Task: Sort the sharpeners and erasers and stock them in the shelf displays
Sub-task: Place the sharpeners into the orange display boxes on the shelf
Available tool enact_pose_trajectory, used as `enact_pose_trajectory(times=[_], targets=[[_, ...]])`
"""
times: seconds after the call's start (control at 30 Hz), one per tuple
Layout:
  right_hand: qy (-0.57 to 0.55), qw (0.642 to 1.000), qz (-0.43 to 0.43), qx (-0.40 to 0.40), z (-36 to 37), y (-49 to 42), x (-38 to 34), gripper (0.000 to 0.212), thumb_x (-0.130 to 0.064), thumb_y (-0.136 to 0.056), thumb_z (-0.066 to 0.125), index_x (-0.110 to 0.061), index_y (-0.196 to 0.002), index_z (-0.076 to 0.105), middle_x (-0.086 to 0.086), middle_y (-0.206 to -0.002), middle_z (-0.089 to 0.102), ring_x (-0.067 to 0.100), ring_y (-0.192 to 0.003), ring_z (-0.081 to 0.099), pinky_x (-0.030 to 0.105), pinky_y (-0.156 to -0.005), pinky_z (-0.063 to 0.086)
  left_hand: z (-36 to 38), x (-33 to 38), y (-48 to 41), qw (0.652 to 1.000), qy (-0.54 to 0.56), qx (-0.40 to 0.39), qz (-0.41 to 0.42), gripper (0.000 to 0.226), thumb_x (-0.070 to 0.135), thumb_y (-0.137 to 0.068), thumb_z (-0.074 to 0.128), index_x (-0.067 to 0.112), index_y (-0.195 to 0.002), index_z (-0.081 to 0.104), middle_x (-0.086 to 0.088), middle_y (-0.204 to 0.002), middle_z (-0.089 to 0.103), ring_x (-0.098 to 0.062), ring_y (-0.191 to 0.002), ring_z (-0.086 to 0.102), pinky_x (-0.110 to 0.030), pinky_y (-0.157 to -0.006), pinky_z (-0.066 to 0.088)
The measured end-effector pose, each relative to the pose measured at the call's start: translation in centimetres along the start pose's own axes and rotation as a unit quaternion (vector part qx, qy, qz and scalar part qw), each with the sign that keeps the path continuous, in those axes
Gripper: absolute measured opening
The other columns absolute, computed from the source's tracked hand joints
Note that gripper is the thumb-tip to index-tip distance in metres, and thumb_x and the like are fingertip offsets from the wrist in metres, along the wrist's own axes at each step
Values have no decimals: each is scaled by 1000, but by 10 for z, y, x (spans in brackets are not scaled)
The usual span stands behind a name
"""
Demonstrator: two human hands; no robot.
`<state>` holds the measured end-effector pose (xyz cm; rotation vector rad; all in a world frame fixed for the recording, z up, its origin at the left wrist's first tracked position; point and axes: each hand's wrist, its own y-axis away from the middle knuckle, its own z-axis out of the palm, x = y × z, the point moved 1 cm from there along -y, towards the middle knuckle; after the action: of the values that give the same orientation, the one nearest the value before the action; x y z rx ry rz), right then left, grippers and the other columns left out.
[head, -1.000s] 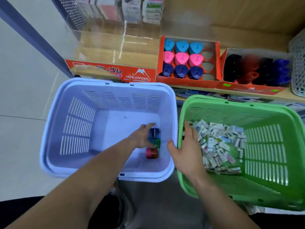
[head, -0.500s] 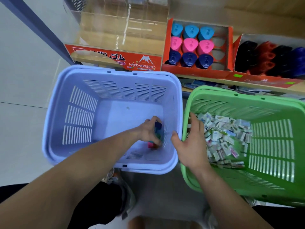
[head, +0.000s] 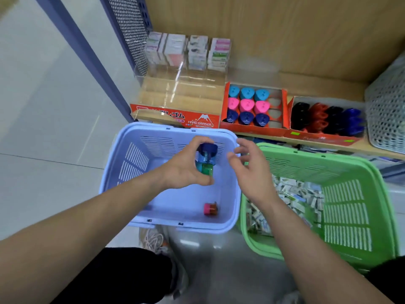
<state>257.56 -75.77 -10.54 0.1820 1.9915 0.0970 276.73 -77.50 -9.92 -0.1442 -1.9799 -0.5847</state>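
Spanning seemingly two stacked sharpeners end to end, the left hand grips them; right hand slack.

left hand wraps the blue and green sharpeners; piece count in that stack unclear. right hand: fingertips motion-blurred. Right forearm covers the left part of the eraser pile in the green basket; eraser print too small to read. Grey mesh basket at the right end of the shelf is cut by the view's edge. Boxes at back left: labels blurred. Dark sharpeners in the red box smear together. Shoe half hidden under the blue basket.
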Motion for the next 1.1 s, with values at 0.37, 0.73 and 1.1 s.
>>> enact_pose_trajectory(times=[0.37, 0.73, 1.1], targets=[[-95, 983, 33, -156, -16, 0, -26, 18, -20, -89, 75, -21, -107, 72, 0, -96, 70, 14, -88, 68, 39, -74, 63, 25, 46, 32, 998, 7, -17, 65, 87, -5, -70, 84, 30, -140, 46, 13, -126, 59, 3, -79, 62, -15, -70, 50], [-63, 993, 84, 52, -22, 2, 55, 17, -12, -93, 55, -26, -88, 63, 3, -90, 60, 21, -77, 55, 32, -73, 51, 48, -78, -39, 977, -150, -17, -151, 6, 23, -79, 76, 22, -75, 71, 13, -62, 66, -6, -60, 61, -24, -62, 49], [163, 982, 62, 76, -8, 21, 92, 59, -49, -75, 83, -21, -121, 60, -6, -111, 52, 3, -92, 47, 19, -84, 40, 116, -183, -92, 900, -295, -261, -187, 47, 44, -67, 84, 36, -108, 63, 6, -95, 69, -11, -63, 64, -20, -56, 44]])
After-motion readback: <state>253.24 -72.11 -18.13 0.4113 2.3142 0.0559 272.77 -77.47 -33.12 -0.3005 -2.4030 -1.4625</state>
